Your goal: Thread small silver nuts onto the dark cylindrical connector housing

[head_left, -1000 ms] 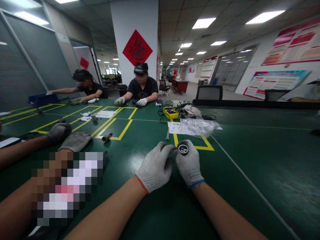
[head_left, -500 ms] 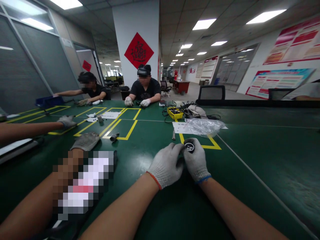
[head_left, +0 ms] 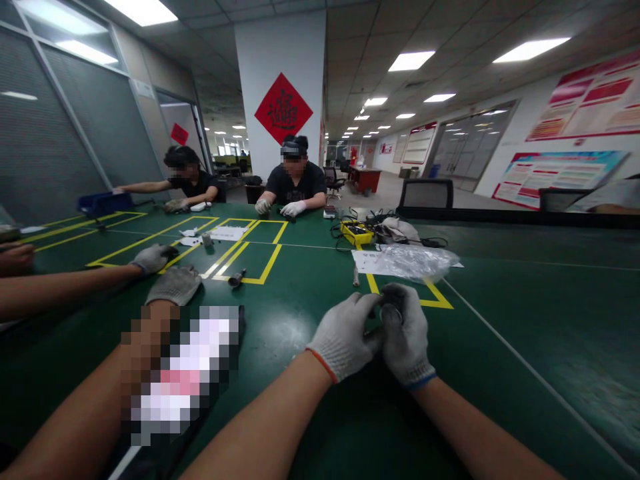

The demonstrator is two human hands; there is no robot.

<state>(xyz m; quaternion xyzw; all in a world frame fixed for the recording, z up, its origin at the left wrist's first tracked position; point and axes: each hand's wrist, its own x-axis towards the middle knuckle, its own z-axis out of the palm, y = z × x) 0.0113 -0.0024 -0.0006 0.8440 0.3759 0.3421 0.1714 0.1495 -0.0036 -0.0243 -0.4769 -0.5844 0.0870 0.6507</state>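
Observation:
Gloved in white knit, my right hand [head_left: 407, 337] is wrapped around a small round dark part with a pale rim [head_left: 391, 315]. Its thumb lies over the face, so much of the part is hidden. My left hand [head_left: 345, 333], also gloved, meets it from the left with bent fingers, the fingertips at the part's edge. Both hands are above the green table [head_left: 480, 373]. Just beyond them lies a small slim metal piece [head_left: 356, 275], close to a clear plastic bag [head_left: 417, 261] on white paper [head_left: 367, 262].
A co-worker's gloved hand [head_left: 174, 287] rests at the left, near a blurred-out panel [head_left: 185, 373]. A dark cylindrical part [head_left: 237, 278] lies by the yellow tape [head_left: 270, 267]. Behind the bag are a yellow tray [head_left: 356, 233] and tangled cables. Two people [head_left: 295, 177] sit across the table.
The round part has turned in my right hand, and its face is now partly covered by the thumb. The whole view has shifted slightly. A co-worker's hand at left has moved a little.

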